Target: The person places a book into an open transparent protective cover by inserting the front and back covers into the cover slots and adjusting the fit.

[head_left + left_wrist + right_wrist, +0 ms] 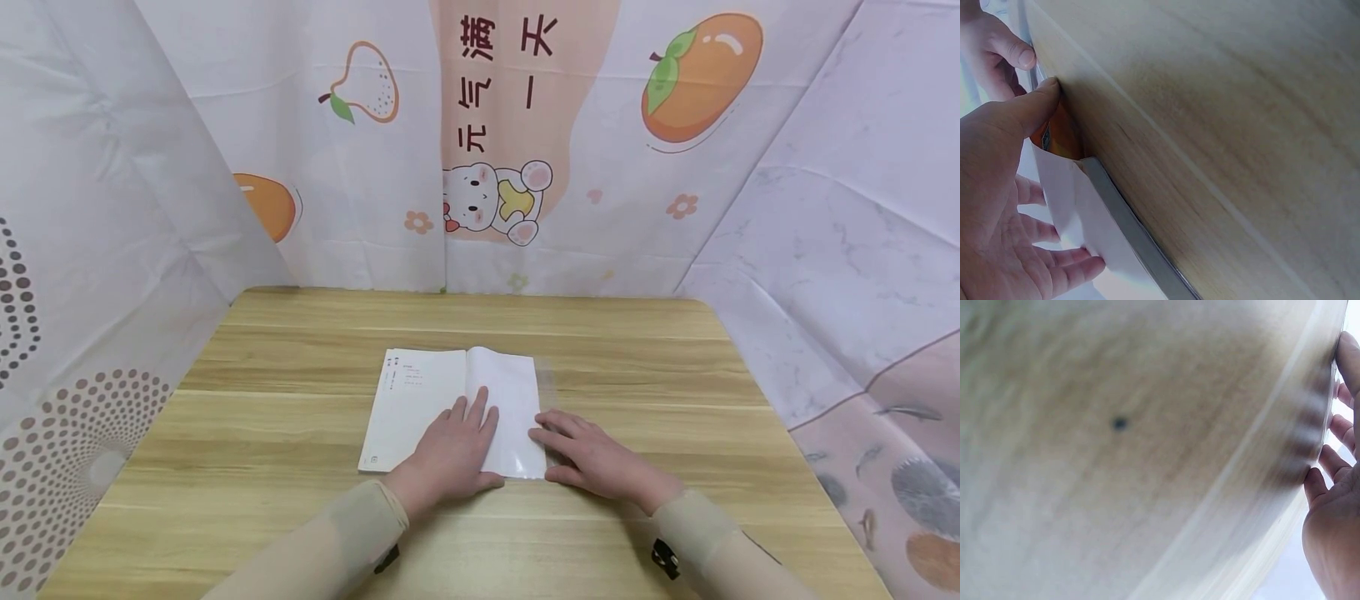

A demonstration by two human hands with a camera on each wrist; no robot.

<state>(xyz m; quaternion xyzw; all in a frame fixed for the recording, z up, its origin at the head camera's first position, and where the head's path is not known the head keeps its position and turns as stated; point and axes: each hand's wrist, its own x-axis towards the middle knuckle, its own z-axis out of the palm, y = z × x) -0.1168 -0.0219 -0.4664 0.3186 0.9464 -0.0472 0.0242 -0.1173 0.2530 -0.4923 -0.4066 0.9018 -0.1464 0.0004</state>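
An open book [420,408] lies on the table, printed text on its left page. Its right side shows a blank white sheet [517,392] with a strip of clear plastic film [549,385] sticking out past the right edge. My left hand [450,454] rests on the book near the fold, fingers spread and straight, thumb at the near edge. In the left wrist view, an orange patch [1067,134] shows beneath the sheet by the thumb. My right hand [600,462] touches the film along the right edge with extended fingers; the right wrist view shows its fingertips [1315,481] on the tabletop.
The wood-grain table [300,333] extends around the book on all sides. A patterned white curtain [600,250] hangs behind its far edge, with more cloth at the left [112,208] and right [840,250]. Dark wrist straps [664,557] sit under the sleeves.
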